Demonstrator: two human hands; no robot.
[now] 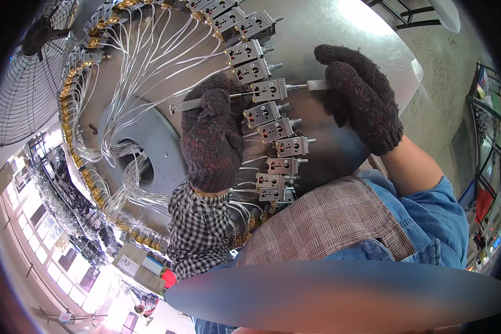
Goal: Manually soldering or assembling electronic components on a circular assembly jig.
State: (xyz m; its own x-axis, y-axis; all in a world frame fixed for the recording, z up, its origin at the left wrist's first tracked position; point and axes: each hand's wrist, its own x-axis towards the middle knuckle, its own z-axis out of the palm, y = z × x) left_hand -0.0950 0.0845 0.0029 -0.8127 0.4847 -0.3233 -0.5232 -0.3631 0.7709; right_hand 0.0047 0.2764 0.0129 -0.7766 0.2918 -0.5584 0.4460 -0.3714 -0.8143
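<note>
The work looks partway along, with one unit being handled: a metal switch box (pixel 270 90) in the outward-facing row, on the steel tabletop (pixel 323 30), left of its rounded right corner. The hands are well apart, one on each side of it. The left hand (pixel 212 131), in a dark knit glove, is closed around a grey bar (pixel 190 105), whose thin rod (pixel 241 94) runs to the box's inner side. The gloved right hand (pixel 366 100) grips a pale sleeve (pixel 317 84) that lines up with the box's threaded stem; whether they are joined is hard to tell at this size. As for what is done, neighbouring boxes (pixel 282 165) already stand in line toward the tabletop's near edge, and others continue toward the far edge, many with white wires (pixel 145 64) leading inward to a grey disc (pixel 170 145). What is left seems to include this box, since both hands are on its fittings; how many others are finished cannot be judged.
</note>
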